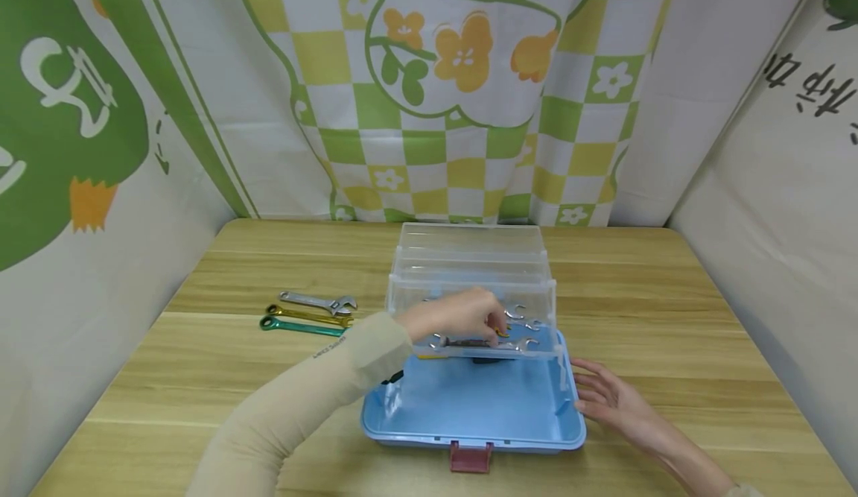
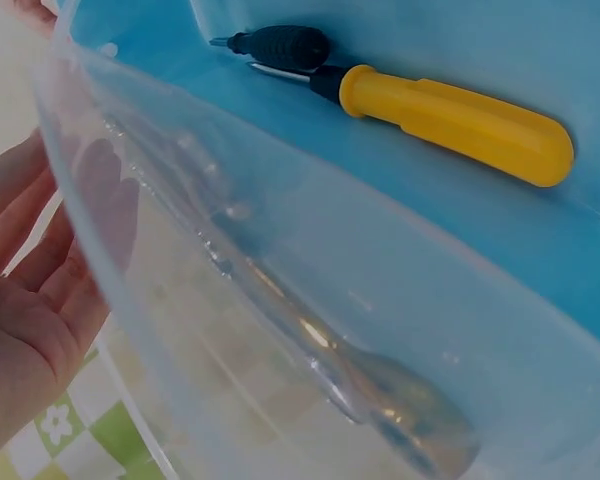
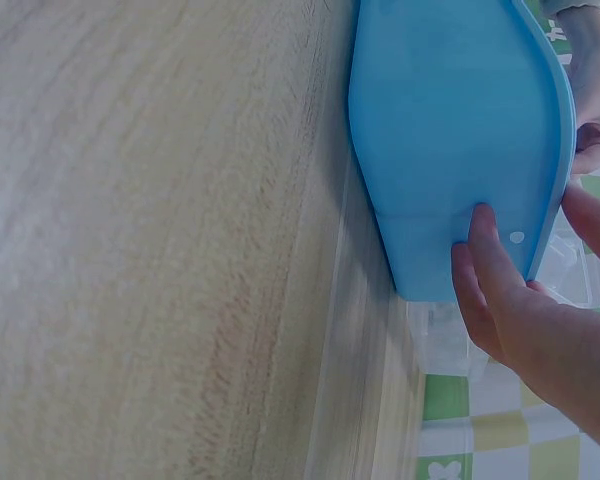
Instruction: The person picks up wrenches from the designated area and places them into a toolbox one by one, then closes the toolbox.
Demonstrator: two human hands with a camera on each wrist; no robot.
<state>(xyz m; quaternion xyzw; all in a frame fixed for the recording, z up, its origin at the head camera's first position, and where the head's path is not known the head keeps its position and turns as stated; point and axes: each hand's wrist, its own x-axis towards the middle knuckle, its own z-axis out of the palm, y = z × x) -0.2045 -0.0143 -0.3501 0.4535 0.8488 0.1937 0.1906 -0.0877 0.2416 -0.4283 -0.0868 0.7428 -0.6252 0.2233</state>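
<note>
A light blue toolbox (image 1: 482, 407) stands opened on the table, with a clear tiered tray (image 1: 472, 258) raised at its back. My left hand (image 1: 462, 314) reaches into the tray's front tier, fingertips pinching a gold wrench (image 2: 320, 340) beside silver wrenches (image 1: 523, 344). The tray wall partly veils those fingers in the left wrist view. My right hand (image 1: 617, 400) rests against the box's right side, its fingers (image 3: 495, 260) extended along the outer wall near the rim. A yellow-handled screwdriver (image 2: 460, 125) and a small black-handled screwdriver (image 2: 285, 47) lie in the box bottom.
Left of the box lie an adjustable wrench (image 1: 322, 302), a gold ratchet wrench (image 1: 308, 316) and a green one (image 1: 302, 327). A dark red latch (image 1: 471, 457) hangs from the box front. Patterned curtains (image 1: 456, 169) enclose the table's back and sides.
</note>
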